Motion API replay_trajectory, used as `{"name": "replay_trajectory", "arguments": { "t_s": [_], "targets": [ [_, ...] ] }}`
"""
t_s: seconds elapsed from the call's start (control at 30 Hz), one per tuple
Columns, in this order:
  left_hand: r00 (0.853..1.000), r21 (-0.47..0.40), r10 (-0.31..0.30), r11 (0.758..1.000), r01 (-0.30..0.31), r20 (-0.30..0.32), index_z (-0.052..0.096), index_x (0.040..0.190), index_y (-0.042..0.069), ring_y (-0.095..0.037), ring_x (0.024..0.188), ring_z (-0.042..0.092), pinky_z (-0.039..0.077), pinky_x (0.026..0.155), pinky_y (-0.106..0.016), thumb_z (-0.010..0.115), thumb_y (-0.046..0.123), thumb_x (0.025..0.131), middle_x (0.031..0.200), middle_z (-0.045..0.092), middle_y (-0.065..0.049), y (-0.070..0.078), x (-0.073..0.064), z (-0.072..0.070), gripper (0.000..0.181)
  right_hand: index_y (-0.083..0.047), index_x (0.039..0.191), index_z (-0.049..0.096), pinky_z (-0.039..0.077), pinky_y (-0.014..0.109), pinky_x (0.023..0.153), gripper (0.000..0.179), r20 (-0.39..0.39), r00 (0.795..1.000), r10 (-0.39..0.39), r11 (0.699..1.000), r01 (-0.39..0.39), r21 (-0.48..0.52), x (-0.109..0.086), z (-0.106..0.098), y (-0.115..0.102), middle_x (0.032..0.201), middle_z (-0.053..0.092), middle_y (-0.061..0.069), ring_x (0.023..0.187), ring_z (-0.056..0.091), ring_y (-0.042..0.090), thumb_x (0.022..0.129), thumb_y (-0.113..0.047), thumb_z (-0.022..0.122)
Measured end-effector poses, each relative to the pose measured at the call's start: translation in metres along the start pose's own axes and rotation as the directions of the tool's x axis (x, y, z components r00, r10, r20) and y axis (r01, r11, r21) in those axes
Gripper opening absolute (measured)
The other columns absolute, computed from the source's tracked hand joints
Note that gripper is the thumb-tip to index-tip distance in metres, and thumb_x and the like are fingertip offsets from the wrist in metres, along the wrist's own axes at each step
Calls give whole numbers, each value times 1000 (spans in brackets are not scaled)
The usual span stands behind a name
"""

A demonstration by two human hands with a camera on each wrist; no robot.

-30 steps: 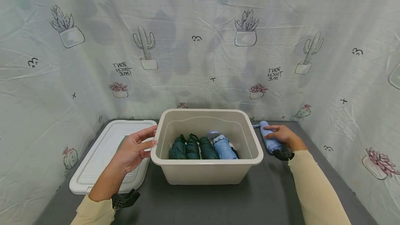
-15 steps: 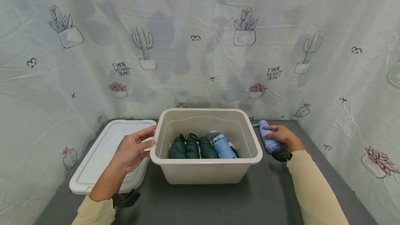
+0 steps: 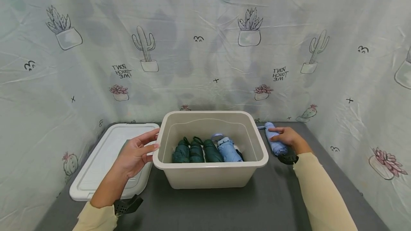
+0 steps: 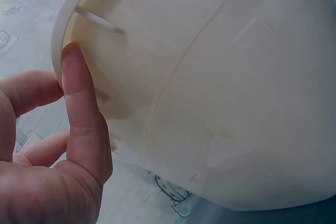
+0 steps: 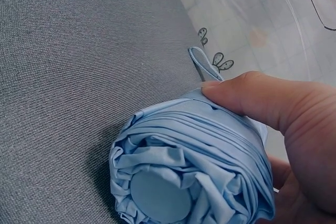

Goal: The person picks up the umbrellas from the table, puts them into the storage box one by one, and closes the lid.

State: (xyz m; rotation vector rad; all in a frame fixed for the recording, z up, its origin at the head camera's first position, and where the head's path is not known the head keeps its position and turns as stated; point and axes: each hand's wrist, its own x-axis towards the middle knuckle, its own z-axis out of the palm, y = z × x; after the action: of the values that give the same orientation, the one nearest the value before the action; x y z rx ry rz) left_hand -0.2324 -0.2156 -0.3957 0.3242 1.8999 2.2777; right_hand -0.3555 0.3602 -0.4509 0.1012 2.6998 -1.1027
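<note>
A beige plastic storage bin (image 3: 212,176) stands in the middle of the head view. My left hand (image 3: 136,154) lightly holds its left rim; in the left wrist view one finger (image 4: 81,93) is tucked under the lip. Inside the bin lie dark green folded umbrellas (image 3: 196,151) and a light blue one (image 3: 229,149), side by side. To the right of the bin, my right hand (image 3: 289,138) grips another light blue folded umbrella (image 3: 274,142) lying on the table. In the right wrist view the thumb (image 5: 247,95) lies across its rolled cloth, near a wrist loop (image 5: 203,64).
A white lid (image 3: 110,167) lies flat to the left of the bin, partly under my left forearm. The grey table (image 3: 218,209) backs onto a curtain (image 3: 192,56) printed with cacti, which also runs along both sides.
The head view has shifted slightly, so everything appears a little further left. Both hands keep their places on the bin and the blue umbrella.
</note>
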Motion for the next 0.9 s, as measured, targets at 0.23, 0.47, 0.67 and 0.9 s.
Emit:
{"name": "replay_trajectory", "arguments": {
  "t_s": [0.23,0.47,0.67,0.9],
  "targets": [
    [1000,13,1,1000,-1,1,40,155,-1,-14,98,74,64,80,-36,66,3,98,118,59,-4,1,-1,0,63,-8,150,51,49,51,105,67,17,1000,13,1000,-12,-25,5,-1,2,156,33,38,132,49,45,91,-25,78],
    [1000,-3,2,1000,-2,27,33,157,-5,-13,102,73,65,81,-33,65,3,99,123,60,-4,2,-2,-1,67,-8,150,52,32,64,120,72,18,998,64,996,-63,-56,6,-2,-2,161,27,34,147,30,51,87,-28,80],
    [1000,9,4,1000,-4,21,33,157,-4,-13,101,73,64,80,-33,65,3,99,123,59,-4,2,-2,-1,66,-6,149,52,22,67,122,75,20,996,87,993,-85,-84,4,-1,-10,163,23,34,150,22,52,83,-24,83],
    [1000,7,-2,1000,2,18,33,157,-4,-12,101,73,64,80,-33,65,3,99,122,59,-4,2,-1,0,66,-8,148,54,27,65,121,74,3,995,101,992,-101,-79,0,-3,-13,163,23,34,147,28,50,82,-22,83]
  ]
}}
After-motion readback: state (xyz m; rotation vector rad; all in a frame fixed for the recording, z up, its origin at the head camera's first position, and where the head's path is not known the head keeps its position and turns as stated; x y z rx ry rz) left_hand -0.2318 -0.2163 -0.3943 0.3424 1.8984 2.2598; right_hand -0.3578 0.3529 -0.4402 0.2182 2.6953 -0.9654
